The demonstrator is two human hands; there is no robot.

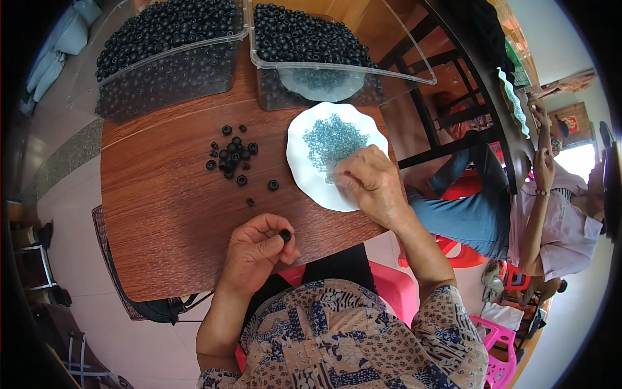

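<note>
Between the thumb and fingers of my left hand (256, 249) is a small black ring-shaped part (285, 235), held just over the table's near edge. My right hand (372, 185) is over the near right side of a white scalloped plate (304, 178), its fingers pinched together and slightly blurred. Whatever those fingertips hold is too small to make out. On the plate lies a heap of tiny clear bluish pieces (334, 139). Left of the plate, a loose cluster of black parts (233, 155) rests on the wooden table (162, 214).
Two clear plastic bins stand at the far side, the left bin (175, 45) and the right bin (272, 63), both heaped with black parts. At the right, another person (551, 214) sits by a dark table (512, 155). A pink stool (395, 288) shows beneath me.
</note>
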